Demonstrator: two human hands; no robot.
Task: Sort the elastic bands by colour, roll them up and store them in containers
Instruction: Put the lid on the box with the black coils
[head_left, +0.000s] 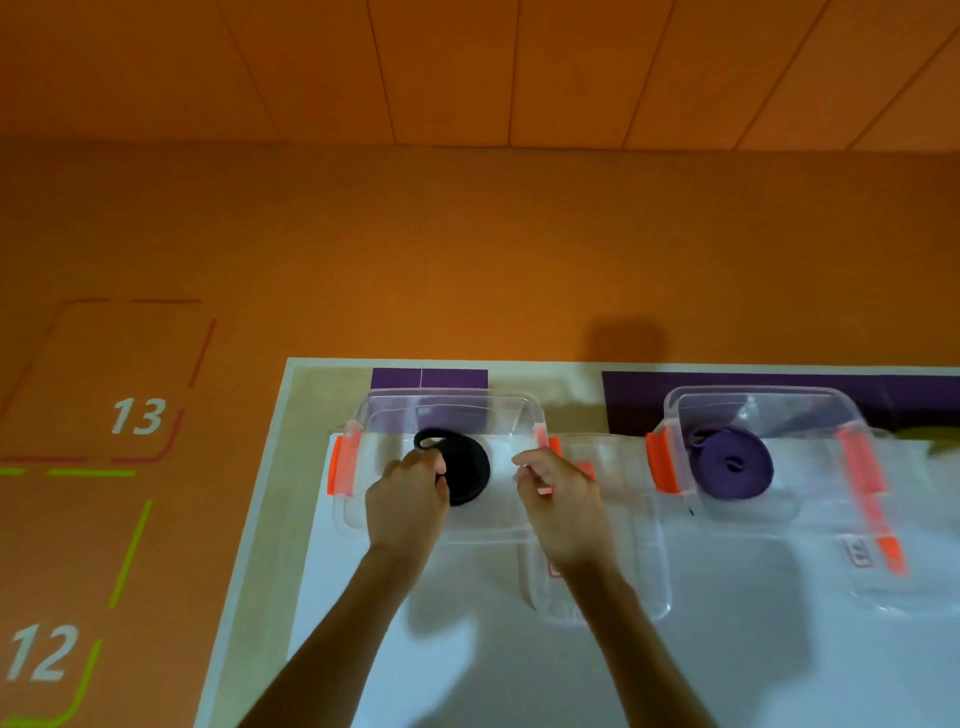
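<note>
A rolled black elastic band (464, 467) lies inside the left clear container (363, 415), which has orange latches. My left hand (408, 499) reaches into that container and grips the left edge of the black roll. My right hand (558, 499) hovers over the container's right side with fingers loosely curled and nothing in them. A rolled purple elastic band (733, 466) lies in the right clear container (831, 410).
Two clear lids (613, 571) (883, 566) lie flat on the white table sheet in front of the containers. Purple strips (779, 384) run along the table's far edge. Orange floor with marked boxes numbered 12 and 13 lies to the left.
</note>
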